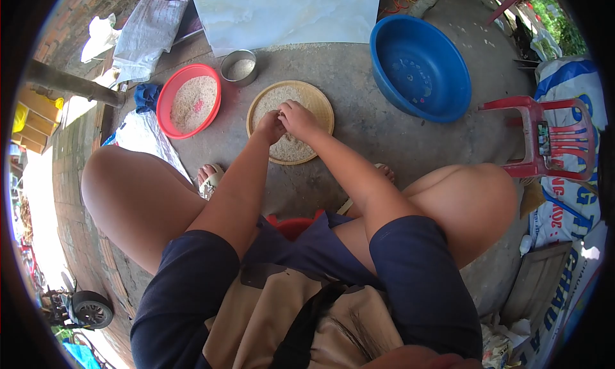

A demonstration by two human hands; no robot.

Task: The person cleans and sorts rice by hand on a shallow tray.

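A round woven bamboo tray (324,107) lies on the concrete floor, with a layer of pale rice-like grain (291,152) spread in it. My left hand (271,128) and my right hand (297,120) meet above the middle of the tray. Both have their fingers drawn in and pinched together, the right fingertips touching the left ones. Whatever they hold between them is too small or hidden to make out. A red plastic basin (164,106) with more grain stands to the left. Between basin and tray sits a small metal bowl (241,82), also with grain inside.
To the right stand a large blue tub (416,68) and a red plastic chair (530,135) beside printed sacks (564,196). A marbled panel (288,13) lies ahead. White sacking (150,32) and a dark blue cloth (147,97) are at the left.
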